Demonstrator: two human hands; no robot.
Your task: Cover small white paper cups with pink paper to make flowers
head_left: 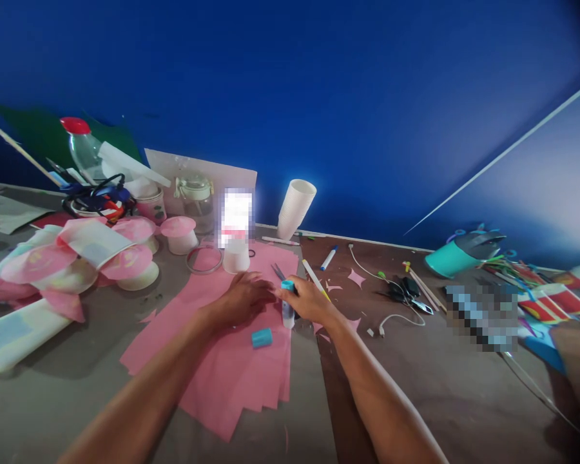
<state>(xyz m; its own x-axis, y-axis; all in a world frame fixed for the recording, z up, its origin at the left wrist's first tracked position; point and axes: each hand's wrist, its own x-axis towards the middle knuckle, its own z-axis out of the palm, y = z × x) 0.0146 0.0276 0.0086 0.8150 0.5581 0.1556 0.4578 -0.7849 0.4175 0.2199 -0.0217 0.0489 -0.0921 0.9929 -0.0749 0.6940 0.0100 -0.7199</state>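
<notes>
My right hand (310,298) is closed round a glue stick (288,316), held upright at the right edge of a stack of pink paper sheets (212,370). The stick has a blue end at the top and a pale, clear body. My left hand (246,300) lies on the pink sheets just left of the stick, its fingers stretched towards it; what is under them is hidden. A blue cap (261,338) lies on its side on the paper below the hands. Scissors (279,273) lie behind my right hand, partly hidden by it.
An upturned paper cup (236,258) stands behind my left hand, before a bright blurred screen (236,212). Stacked white cups (296,206) lean near the blue wall. Pink-topped cups (180,233) crowd the left. Pens, cables, keys (408,291) and a teal cup (452,258) lie right.
</notes>
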